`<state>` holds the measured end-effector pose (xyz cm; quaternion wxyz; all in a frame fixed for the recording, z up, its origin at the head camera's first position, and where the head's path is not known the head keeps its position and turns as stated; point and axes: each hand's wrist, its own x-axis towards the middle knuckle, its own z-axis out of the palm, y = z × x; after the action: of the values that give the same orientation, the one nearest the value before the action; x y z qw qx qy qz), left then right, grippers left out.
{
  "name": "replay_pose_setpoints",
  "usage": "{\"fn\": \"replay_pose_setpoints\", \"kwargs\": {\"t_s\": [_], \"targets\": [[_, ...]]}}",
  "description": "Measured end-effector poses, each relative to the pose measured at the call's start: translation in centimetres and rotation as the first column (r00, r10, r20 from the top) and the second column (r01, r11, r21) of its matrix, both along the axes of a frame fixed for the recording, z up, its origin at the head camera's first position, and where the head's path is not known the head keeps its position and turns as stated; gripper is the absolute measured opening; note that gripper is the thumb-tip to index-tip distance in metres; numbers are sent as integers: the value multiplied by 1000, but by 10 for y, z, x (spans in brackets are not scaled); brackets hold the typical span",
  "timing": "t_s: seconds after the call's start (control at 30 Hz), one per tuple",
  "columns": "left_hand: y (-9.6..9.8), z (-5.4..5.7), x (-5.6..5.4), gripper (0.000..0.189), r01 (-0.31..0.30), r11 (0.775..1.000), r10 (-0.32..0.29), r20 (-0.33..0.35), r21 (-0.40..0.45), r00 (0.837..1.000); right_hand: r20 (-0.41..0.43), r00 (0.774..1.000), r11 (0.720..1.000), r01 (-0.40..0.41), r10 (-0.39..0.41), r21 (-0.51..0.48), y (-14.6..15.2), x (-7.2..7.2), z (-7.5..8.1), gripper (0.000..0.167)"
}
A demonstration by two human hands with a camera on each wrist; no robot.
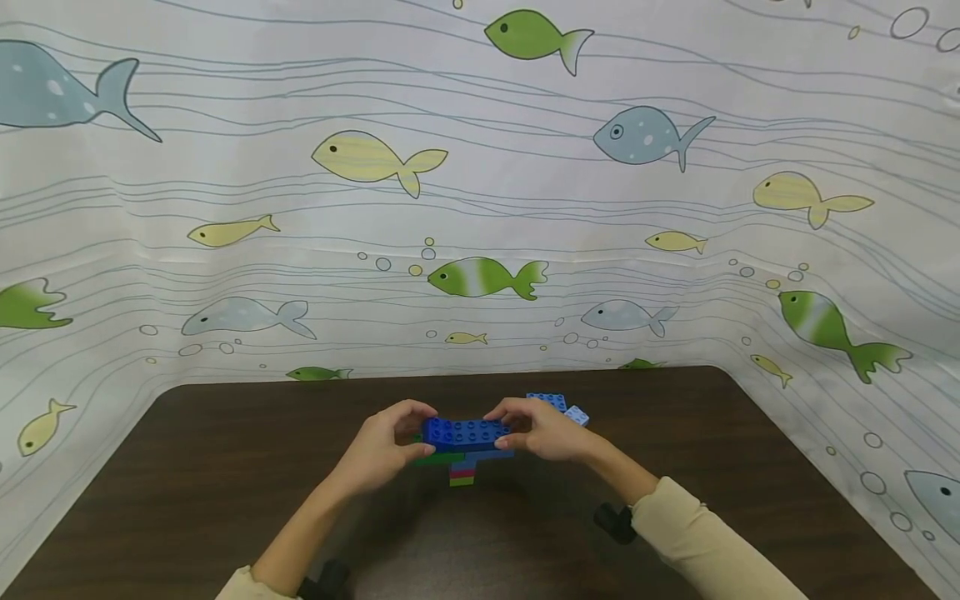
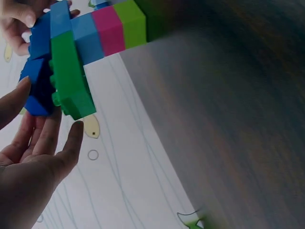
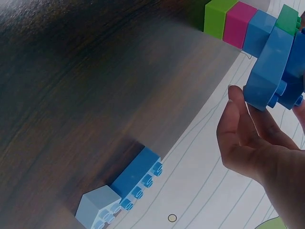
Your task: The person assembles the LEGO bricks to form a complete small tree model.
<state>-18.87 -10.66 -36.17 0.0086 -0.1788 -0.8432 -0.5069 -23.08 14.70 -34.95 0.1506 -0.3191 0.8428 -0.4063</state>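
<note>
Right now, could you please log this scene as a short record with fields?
Left hand: grips left end of dark blue bricks
Right hand: grips their right end
Crossbar below: green brick, left; long blue brick, right
Column, bottom up: lime brick, magenta brick, short blue brick
Loose on table: mid-blue brick, pale blue brick

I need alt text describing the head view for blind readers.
Left hand and right hand hold dark blue bricks above a stack of coloured bricks, at a dark table. Two lighter blue bricks lie beyond the right hand; behind is a fish-patterned backdrop.
</note>
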Motion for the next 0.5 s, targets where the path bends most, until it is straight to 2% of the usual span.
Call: {"fn": "replay_pose_setpoints", "kwargs": {"t_s": [0.37, 0.5], "targets": [[-2, -9, -1, 37, 44, 999, -43, -14, 28, 999, -5, 1000, 1000, 0, 0, -6, 0, 0, 0, 26], [-2, -10, -1, 36, 38, 999, -37, -15, 15, 999, -3, 1000, 1000, 3, -3, -3, -1, 1, 1, 26]]}}
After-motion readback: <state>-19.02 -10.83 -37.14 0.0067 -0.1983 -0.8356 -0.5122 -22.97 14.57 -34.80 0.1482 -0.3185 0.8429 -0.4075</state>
